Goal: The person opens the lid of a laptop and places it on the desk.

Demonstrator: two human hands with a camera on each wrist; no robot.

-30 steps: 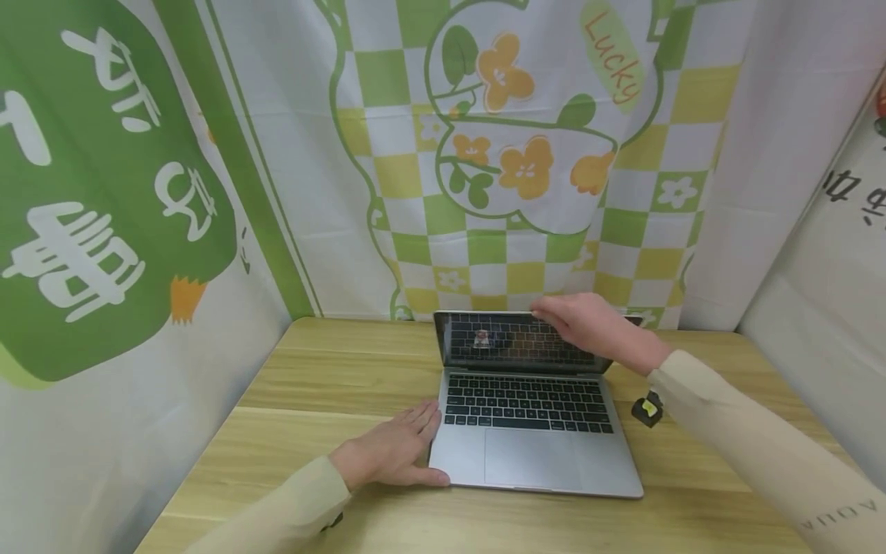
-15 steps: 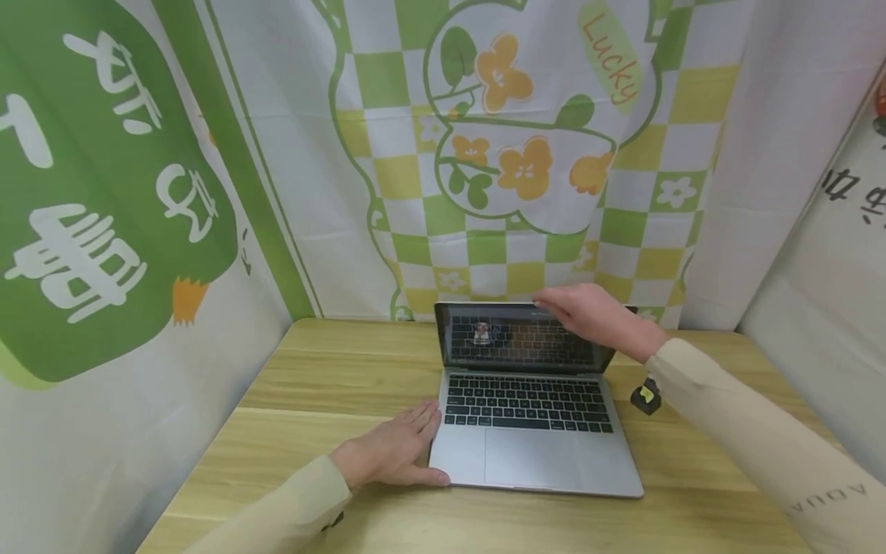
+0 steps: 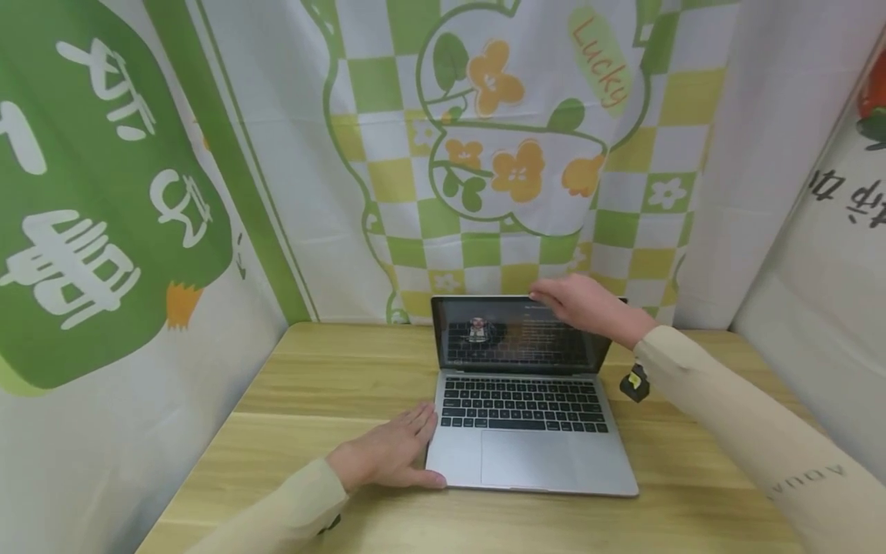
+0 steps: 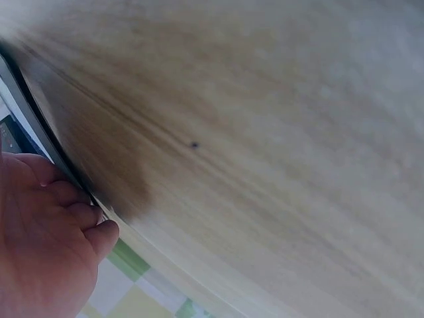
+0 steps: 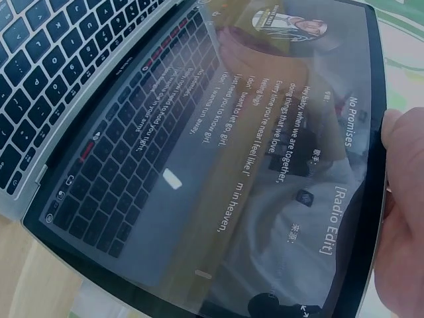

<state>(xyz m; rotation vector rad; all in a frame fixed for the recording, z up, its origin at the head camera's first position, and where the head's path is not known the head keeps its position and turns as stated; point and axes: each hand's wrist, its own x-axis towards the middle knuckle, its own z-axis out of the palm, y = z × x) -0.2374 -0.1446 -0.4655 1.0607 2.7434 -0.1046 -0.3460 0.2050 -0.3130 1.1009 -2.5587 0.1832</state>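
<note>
A silver laptop [image 3: 547,465] stands unfolded on the wooden table, its black keyboard [image 3: 519,404] towards me. Its lid is tilted up, and the dark screen [image 5: 265,192] displays lines of song lyrics with a keyboard reflection over them. My right hand [image 3: 584,304] pinches the lid's top edge right of its middle. In the right wrist view the thumb lies at the screen border; the other fingers are mostly hidden behind the lid. My left hand [image 3: 388,450] rests flat at the base's left side, fingers extended along that edge and thumb tip at the front corner.
The wooden table [image 3: 318,365] extends on both sides of the laptop. Close behind it hangs a green, yellow and white checked cloth [image 3: 484,254]. Printed cloths also line the left and right sides. A small black device [image 3: 634,382] is strapped at the right wrist.
The right hand has raised the lid further, its top edge moving up and back, so more of the screen text shows. The left hand keeps its place. The head view has shifted slightly.
</note>
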